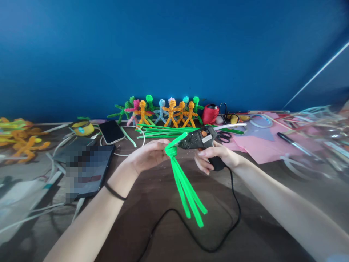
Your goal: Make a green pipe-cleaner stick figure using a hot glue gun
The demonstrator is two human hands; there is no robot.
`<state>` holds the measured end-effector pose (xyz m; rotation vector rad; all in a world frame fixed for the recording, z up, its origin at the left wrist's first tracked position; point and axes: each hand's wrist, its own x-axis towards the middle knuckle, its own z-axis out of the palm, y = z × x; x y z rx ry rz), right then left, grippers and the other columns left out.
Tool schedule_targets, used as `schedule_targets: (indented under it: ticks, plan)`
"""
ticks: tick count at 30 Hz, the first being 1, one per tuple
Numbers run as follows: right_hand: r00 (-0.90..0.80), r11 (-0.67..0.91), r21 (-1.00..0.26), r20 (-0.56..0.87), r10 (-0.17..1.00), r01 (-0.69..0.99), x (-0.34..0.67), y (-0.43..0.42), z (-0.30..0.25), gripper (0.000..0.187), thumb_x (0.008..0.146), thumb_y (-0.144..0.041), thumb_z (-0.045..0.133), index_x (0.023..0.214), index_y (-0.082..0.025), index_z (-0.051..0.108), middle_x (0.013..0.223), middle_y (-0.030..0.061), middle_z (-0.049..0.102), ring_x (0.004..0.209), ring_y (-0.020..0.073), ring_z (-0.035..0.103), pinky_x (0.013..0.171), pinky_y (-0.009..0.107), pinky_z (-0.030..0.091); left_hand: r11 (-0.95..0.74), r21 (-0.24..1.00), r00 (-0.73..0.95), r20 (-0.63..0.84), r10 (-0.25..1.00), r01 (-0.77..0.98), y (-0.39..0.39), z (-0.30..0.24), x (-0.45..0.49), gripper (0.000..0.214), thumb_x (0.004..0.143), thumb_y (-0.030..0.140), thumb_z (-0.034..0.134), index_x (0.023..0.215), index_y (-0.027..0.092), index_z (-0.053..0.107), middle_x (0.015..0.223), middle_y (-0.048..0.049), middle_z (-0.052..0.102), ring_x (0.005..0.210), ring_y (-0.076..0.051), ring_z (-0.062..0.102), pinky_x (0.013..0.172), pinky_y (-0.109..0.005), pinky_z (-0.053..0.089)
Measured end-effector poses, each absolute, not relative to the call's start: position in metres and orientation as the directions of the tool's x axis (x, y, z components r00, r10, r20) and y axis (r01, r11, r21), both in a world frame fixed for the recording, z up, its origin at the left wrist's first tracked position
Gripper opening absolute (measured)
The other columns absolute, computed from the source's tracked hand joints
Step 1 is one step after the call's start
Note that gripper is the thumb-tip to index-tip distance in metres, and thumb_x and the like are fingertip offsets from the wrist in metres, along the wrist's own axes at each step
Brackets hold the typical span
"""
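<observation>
My left hand [151, 154] pinches a bundle of bright green pipe cleaners [187, 182] near its wrapped top. Several long stems hang down to the right from that knot, and one end sticks out above it toward the right. In my right hand [218, 156] is a black hot glue gun [200, 139], held by its handle with a whitish glue stick [229, 126] out of its back. Its nozzle points left and meets or nearly touches the green stem by the knot; I cannot tell which. The gun's black cord [231, 203] loops across the brown table.
Along the blue wall stand several pipe-cleaner figures [172, 112], with loose green pipe cleaners [160, 131] before them. Left lie a phone [111, 131], a tablet [94, 174], cables and orange figures [29, 145]. Right are red yarn [209, 114], scissors [225, 137], pink sheets [259, 147] and a marker [291, 143].
</observation>
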<state>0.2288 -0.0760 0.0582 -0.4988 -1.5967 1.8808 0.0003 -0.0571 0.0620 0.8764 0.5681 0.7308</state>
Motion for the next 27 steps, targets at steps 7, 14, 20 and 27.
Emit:
schedule_targets:
  ticks: [7,14,20,27]
  plan:
    - [-0.740,-0.093,-0.973,0.098,0.665,-0.212,0.2290,-0.0762,0.0576,0.023,0.076,-0.023,0.053,0.056,-0.016,0.044,0.039,-0.0034,0.046,0.042,0.0144,0.055,0.046,0.026,0.038,0.433,0.838,0.624,-0.149,0.767,-0.332,-0.0558,0.0595,-0.0005,0.008,0.067,0.016,0.068,0.071,0.012,0.063,0.065,-0.0014,0.063,0.063,-0.010,0.059,0.063,-0.021,0.045]
    - [-0.751,-0.097,-0.969,0.109,0.651,-0.225,0.2299,-0.0755,0.0562,0.022,0.077,-0.021,0.052,0.057,-0.015,0.046,0.040,-0.0036,0.046,0.042,0.0145,0.055,0.047,0.027,0.040,0.424,0.845,0.637,-0.135,0.759,-0.326,-0.0564,0.0620,0.0012,0.014,0.061,0.021,0.073,0.068,0.012,0.065,0.064,-0.0006,0.063,0.061,-0.009,0.057,0.061,-0.020,0.045]
    - [-0.746,-0.091,-0.975,0.094,0.660,-0.203,0.2301,-0.0758,0.0579,0.022,0.077,-0.022,0.052,0.056,-0.015,0.045,0.040,-0.0037,0.046,0.043,0.0148,0.056,0.047,0.027,0.039,0.431,0.841,0.619,-0.153,0.770,-0.328,-0.0562,0.0603,-0.0002,0.012,0.062,0.020,0.072,0.069,0.014,0.065,0.064,-0.0005,0.064,0.062,-0.010,0.057,0.063,-0.021,0.044]
    - [-0.740,-0.071,-0.982,0.084,0.668,-0.175,0.2301,-0.0758,0.0600,0.026,0.075,-0.025,0.054,0.053,-0.016,0.044,0.038,-0.0038,0.045,0.042,0.0152,0.055,0.045,0.026,0.037,0.412,0.854,0.635,-0.132,0.761,-0.317,-0.0554,0.0605,-0.0003,0.011,0.062,0.021,0.071,0.067,0.014,0.064,0.065,-0.0014,0.064,0.063,-0.010,0.057,0.063,-0.022,0.044]
